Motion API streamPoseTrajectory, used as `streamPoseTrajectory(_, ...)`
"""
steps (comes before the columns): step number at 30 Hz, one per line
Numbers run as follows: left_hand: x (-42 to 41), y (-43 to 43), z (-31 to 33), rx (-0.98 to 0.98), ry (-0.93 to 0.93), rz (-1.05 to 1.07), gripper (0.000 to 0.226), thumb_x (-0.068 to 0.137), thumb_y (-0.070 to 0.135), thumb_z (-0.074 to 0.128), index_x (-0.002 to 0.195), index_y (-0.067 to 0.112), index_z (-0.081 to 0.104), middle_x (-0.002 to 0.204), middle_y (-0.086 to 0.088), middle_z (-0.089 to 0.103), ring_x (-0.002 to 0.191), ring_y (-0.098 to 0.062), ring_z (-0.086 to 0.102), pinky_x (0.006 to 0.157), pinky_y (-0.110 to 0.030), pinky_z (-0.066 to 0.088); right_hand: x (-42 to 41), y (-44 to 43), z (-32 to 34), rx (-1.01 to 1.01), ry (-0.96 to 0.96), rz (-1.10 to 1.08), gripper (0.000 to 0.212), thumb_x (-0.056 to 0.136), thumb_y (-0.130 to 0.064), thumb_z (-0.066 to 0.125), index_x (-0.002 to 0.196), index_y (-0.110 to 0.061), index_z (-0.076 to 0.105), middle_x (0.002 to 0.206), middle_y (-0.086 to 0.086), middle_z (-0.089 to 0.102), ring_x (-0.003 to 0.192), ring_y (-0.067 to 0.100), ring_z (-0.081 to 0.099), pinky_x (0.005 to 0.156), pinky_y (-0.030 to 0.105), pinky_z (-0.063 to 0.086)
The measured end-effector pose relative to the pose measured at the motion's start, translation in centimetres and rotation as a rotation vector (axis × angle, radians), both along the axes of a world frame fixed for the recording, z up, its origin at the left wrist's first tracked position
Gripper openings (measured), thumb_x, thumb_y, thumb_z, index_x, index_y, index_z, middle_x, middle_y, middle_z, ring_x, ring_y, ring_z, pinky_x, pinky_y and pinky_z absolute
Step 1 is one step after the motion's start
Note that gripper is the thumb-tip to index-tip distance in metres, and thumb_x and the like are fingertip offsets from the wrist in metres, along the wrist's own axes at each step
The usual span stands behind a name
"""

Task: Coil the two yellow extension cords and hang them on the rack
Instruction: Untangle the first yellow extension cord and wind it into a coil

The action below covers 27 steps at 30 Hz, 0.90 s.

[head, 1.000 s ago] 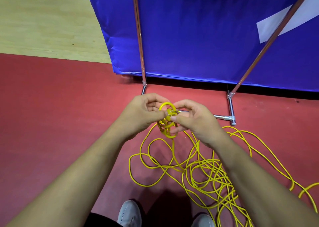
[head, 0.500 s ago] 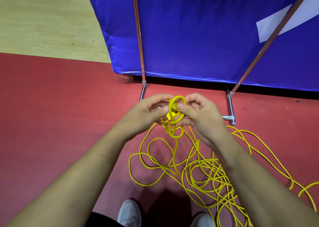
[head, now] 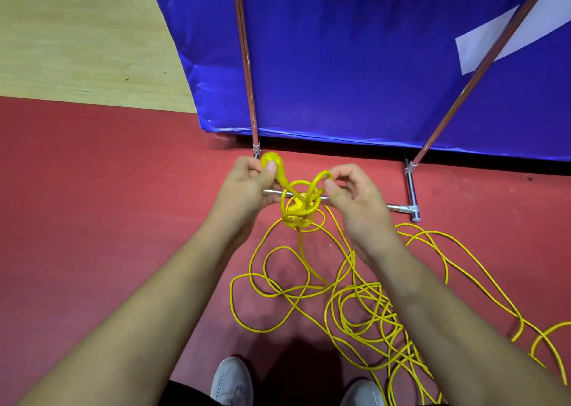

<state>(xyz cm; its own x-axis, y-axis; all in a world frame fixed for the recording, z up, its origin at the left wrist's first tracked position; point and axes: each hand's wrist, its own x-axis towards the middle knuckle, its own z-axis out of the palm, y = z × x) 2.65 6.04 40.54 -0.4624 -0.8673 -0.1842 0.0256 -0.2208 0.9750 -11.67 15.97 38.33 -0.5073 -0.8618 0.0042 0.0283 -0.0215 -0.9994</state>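
1. my left hand [head: 247, 186] pinched the yellow plug [head: 271, 160] between thumb and curled fingers, and the plug stuck out just above the thumb.
2. my right hand [head: 355, 201] pinched a small loop [head: 323, 177] of the yellow cord at its fingertips, with its other fingers curled.
3. between the two hands hung a tight tangle [head: 298, 211] of the cord, with the rack's low bar [head: 395, 208] behind it.
4. below the right hand the loose cord [head: 370, 313] lay in heaps on the red floor [head: 92, 220]. i could not tell one cord from the other.
5. beyond both hands stood a blue panel [head: 355, 50].
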Motion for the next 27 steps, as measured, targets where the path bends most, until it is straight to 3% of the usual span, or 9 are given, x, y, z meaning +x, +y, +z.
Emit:
streamPoseTrajectory(3, 0.0, -0.1, 0.1, 0.142, 0.128, 0.046, 0.010, 0.097, 0.014, 0.051, 0.094, 0.008, 0.043, 0.094, -0.020, 0.054, 0.077, -0.023, 0.059, 0.067, -0.030, 0.055, 0.1, 0.1, 0.0, -0.020, -0.249, 0.130, 0.007, 0.097, -0.011, 0.053, 0.095, -0.017, 0.050, 0.099, 0.014, 0.066, 0.088, 0.025, 0.063, 0.085, 0.037, 0.053)
streamPoseTrajectory(5, -0.1, 0.1, 0.4, 0.156, 0.184, 0.065, 0.011, 0.097, 0.014, 0.051, 0.092, 0.008, 0.044, 0.084, -0.014, 0.058, 0.069, -0.020, 0.061, 0.066, -0.028, 0.056, 0.4, 0.1, 0.1, -0.014, -0.343, 0.211, 0.006, 0.094, -0.017, 0.054, 0.098, -0.015, 0.049, 0.097, 0.014, 0.070, 0.089, 0.028, 0.065, 0.086, 0.036, 0.051)
streamPoseTrajectory(7, -0.1, 0.0, 0.8, 0.194, 0.257, 0.091, 0.012, 0.097, 0.014, 0.051, 0.091, 0.005, 0.046, 0.071, -0.007, 0.060, 0.061, -0.017, 0.061, 0.065, -0.028, 0.056, 0.4, 0.0, 0.1, -0.002, -0.335, 0.268, 0.015, 0.090, -0.025, 0.054, 0.102, -0.016, 0.051, 0.101, 0.018, 0.069, 0.092, 0.028, 0.063, 0.085, 0.035, 0.047)
streamPoseTrajectory(10, 0.2, -0.3, 1.1, 0.243, 0.343, 0.099, 0.013, 0.097, 0.012, 0.050, 0.101, 0.000, 0.049, 0.072, -0.006, 0.057, 0.060, -0.016, 0.059, 0.058, -0.029, 0.053, 0.4, -0.1, 0.1, 0.045, -0.265, 0.370, 0.031, 0.091, -0.031, 0.050, 0.115, -0.013, 0.054, 0.098, 0.017, 0.065, 0.084, 0.026, 0.056, 0.072, 0.032, 0.040)
streamPoseTrajectory(14, 0.9, -0.4, 1.2, 0.129, 0.249, -0.041, 0.014, 0.096, 0.019, 0.052, 0.101, 0.009, 0.060, 0.077, 0.000, 0.058, 0.069, -0.013, 0.057, 0.073, -0.032, 0.043, 0.6, 0.1, -0.4, 0.070, -0.161, 0.354, 0.027, 0.090, -0.025, 0.053, 0.108, -0.008, 0.064, 0.074, 0.006, 0.058, 0.064, 0.016, 0.049, 0.057, 0.027, 0.037)
streamPoseTrajectory(18, 1.5, -0.4, 1.5, 0.069, 0.012, -0.216, 0.029, 0.097, 0.033, 0.050, 0.125, 0.032, 0.056, 0.093, 0.006, 0.064, 0.083, -0.013, 0.064, 0.082, -0.035, 0.047, -0.1, 0.0, -0.3, 0.064, -0.131, 0.187, 0.013, 0.095, -0.010, 0.057, 0.104, -0.005, 0.065, 0.063, -0.002, 0.057, 0.054, 0.006, 0.049, 0.052, 0.018, 0.037)
streamPoseTrajectory(21, 1.3, 0.2, 1.3, 0.203, 0.029, -0.248, 0.033, 0.090, 0.042, 0.053, 0.122, 0.034, 0.050, 0.090, -0.002, 0.068, 0.083, -0.018, 0.069, 0.076, -0.036, 0.055, -0.2, -0.3, -0.5, 0.030, -0.109, 0.123, 0.019, 0.092, -0.001, 0.058, 0.111, -0.004, 0.061, 0.067, -0.010, 0.064, 0.058, 0.003, 0.058, 0.057, 0.017, 0.046)
streamPoseTrajectory(24, 1.0, 0.4, 0.8, 0.151, 0.082, -0.226, 0.030, 0.082, 0.013, 0.070, 0.098, 0.014, 0.044, 0.081, -0.007, 0.064, 0.074, -0.018, 0.067, 0.072, -0.030, 0.053, 0.2, -0.3, -0.2, 0.002, -0.100, 0.140, 0.016, 0.093, -0.008, 0.058, 0.105, -0.013, 0.067, 0.072, -0.008, 0.063, 0.065, 0.007, 0.058, 0.063, 0.020, 0.047)
streamPoseTrajectory(27, 0.6, 0.2, 0.8, 0.173, 0.169, -0.119, 0.030, 0.084, -0.003, 0.063, 0.098, 0.012, 0.041, 0.075, -0.006, 0.056, 0.065, -0.016, 0.062, 0.060, -0.027, 0.051, 0.4, -0.2, 0.0, -0.044, -0.186, 0.206, 0.027, 0.092, -0.022, 0.052, 0.109, -0.014, 0.070, 0.096, 0.012, 0.070, 0.092, 0.027, 0.063, 0.086, 0.045, 0.048)
